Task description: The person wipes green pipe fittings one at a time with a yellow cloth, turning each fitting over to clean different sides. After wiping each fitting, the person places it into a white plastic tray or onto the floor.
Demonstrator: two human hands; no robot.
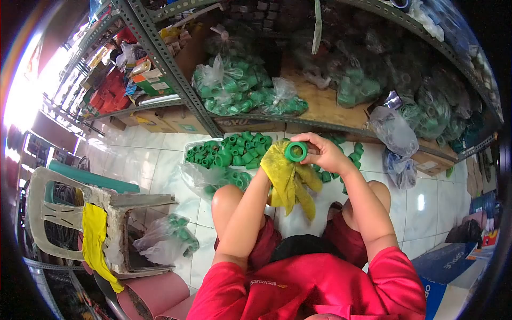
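A green pipe fitting (289, 151) is held up in front of me, its round opening facing the camera. My right hand (322, 152) is closed on its right side, with thumb and fingers around the rim. On the fitting's left, a yellow cloth (282, 178) covers most of my left hand (266, 173), which is closed on the cloth and presses it to the fitting. The cloth's ends hang down between my knees. Below and behind the hands, many loose green fittings (242, 148) lie in a white tray (188, 152) and on the floor.
Metal shelving (170, 69) ahead holds plastic bags of green fittings (229, 85). An open plastic bag (205, 178) lies by the tray, another bag (165, 237) further left. At left stands a worn plastic chair (58, 186) with a yellow cloth (96, 240). A blue box (442, 266) is at right.
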